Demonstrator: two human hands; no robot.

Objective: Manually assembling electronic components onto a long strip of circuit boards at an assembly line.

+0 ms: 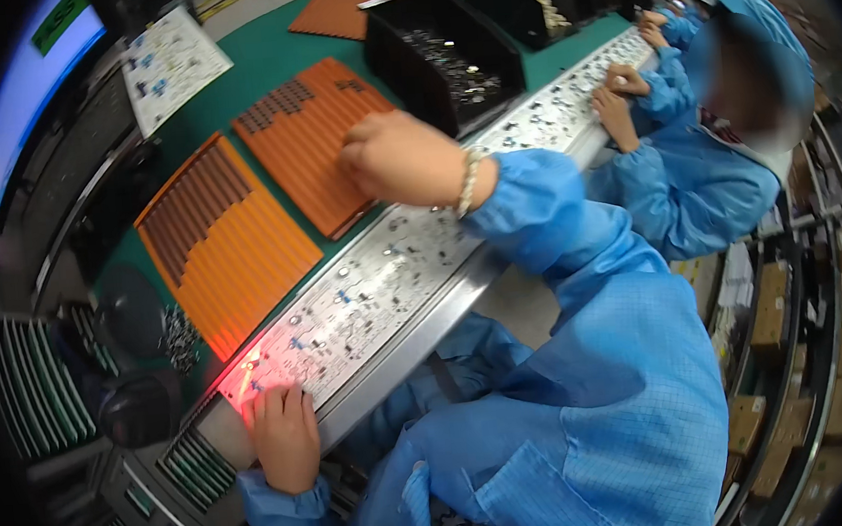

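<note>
My left hand (284, 437) lies with its fingers stretched flat on the near left end of a long white circuit-board panel (370, 302) dotted with small components. Red light falls on the board beside those fingertips. My right hand (403, 161) is over a brown ribbed tray (309, 158), its fingers curled together; what they hold, if anything, is hidden. Dark small parts fill the far left rows of that tray. Left of it, an orange ribbed tray (253, 266) carries rows of dark parts in its upper portion.
Black bins (444, 58) of loose parts stand beyond the trays. A metal rail (418, 347) edges the boards. At right, a co-worker in blue (701, 172) handles boards on the same line. A monitor (28, 106) is at far left, above racks of boards (35, 382).
</note>
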